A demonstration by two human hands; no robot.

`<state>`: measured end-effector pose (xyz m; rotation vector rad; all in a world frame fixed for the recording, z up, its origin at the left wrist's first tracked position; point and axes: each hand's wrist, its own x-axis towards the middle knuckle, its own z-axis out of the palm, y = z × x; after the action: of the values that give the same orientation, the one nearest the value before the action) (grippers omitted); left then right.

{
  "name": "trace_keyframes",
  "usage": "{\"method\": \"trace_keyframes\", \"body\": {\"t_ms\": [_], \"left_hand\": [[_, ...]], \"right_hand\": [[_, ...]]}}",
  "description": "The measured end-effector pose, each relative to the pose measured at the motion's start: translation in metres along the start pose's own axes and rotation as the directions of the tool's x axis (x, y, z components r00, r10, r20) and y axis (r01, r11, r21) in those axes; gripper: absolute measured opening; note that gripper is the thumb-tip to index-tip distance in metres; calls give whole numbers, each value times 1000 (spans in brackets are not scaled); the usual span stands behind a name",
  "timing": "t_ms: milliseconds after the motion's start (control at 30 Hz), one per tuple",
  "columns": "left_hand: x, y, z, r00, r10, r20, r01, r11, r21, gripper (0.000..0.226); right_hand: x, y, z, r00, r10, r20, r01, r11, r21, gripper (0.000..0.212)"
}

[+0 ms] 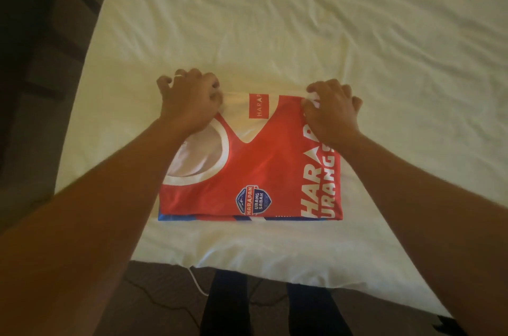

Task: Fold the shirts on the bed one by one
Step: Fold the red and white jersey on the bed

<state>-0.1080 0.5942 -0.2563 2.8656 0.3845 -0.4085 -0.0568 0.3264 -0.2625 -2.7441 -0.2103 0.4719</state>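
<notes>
Pinching the folded shirt [264, 168]'s far corners, each hand [189, 100].

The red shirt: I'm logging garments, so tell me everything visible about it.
The red shirt is thin, smooth fabric with white panels, a white-trimmed neck opening, a round blue badge and large white lettering. It lies flat, folded into a rectangle, near the front edge of the white bed. The left hand and right hand pinch its far corners.
</notes>
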Motion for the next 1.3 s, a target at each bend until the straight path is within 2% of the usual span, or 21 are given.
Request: {"method": "trace_keyframes", "body": {"t_ms": [67,100,133,200,233,267,300,400,467,500,533,600,667,800,933,1000,1100,1200,1300], "left_hand": [[-24,-1,3,969,-201,-146,192,979,-74,42],[-37,-2,5,924,-343,-172,323,937,-134,52],[-51,-3,7,850,-509,-133,477,853,-214,63],[-72,-4,12,624,-775,97,748,558,-359,80],[-80,-4,15,526,-824,210,815,419,-399,85],[-85,-3,18,476,-831,287,837,328,-438,88],[-90,-4,20,469,-817,337,830,277,-484,88],[-91,-7,19,544,-696,468,764,180,-619,80],[-91,-11,17,607,-588,534,719,121,-684,64],[-91,-12,13,629,-547,552,709,113,-696,55],[-91,-11,8,656,-510,556,697,128,-705,48],[-93,-7,-4,721,-457,522,652,191,-733,34],[-97,0,-26,778,-415,471,591,231,-773,23],[-105,3,-81,850,-351,393,492,262,-830,9],[-113,-6,-154,871,-387,301,429,304,-851,5],[-122,-13,-195,876,-399,270,398,283,-873,7],[-137,-25,-251,878,-422,226,357,263,-896,28],[-152,-27,-297,830,-499,249,341,101,-935,49],[-178,-17,-334,811,-491,316,304,-106,-947,50]], "right_hand": [[-26,7,1,985,151,-83,-142,984,105,33],[-40,10,3,963,254,-96,-237,958,160,36],[-54,11,4,927,367,-76,-343,913,222,40],[-77,11,9,830,555,55,-535,764,362,48],[-85,9,10,787,603,135,-599,692,404,51],[-90,6,11,757,621,201,-639,643,422,53],[-93,3,12,734,629,256,-669,607,429,54],[-89,-5,11,660,637,398,-741,463,487,48],[-86,-8,7,633,615,469,-762,389,518,41],[-85,-9,5,647,602,469,-753,407,517,38],[-85,-11,1,681,585,440,-727,469,502,37],[-87,-18,-10,775,529,347,-632,653,418,37],[-89,-33,-27,840,469,271,-538,779,322,39],[-94,-73,-70,906,377,195,-419,867,269,39],[-100,-122,-123,956,273,105,-292,907,304,35],[-104,-147,-151,973,227,44,-228,918,325,34],[-112,-187,-191,984,174,-24,-153,916,372,32],[-122,-222,-229,991,119,-66,-79,897,435,27],[-133,-249,-263,994,46,-97,2,895,446,26]]}}
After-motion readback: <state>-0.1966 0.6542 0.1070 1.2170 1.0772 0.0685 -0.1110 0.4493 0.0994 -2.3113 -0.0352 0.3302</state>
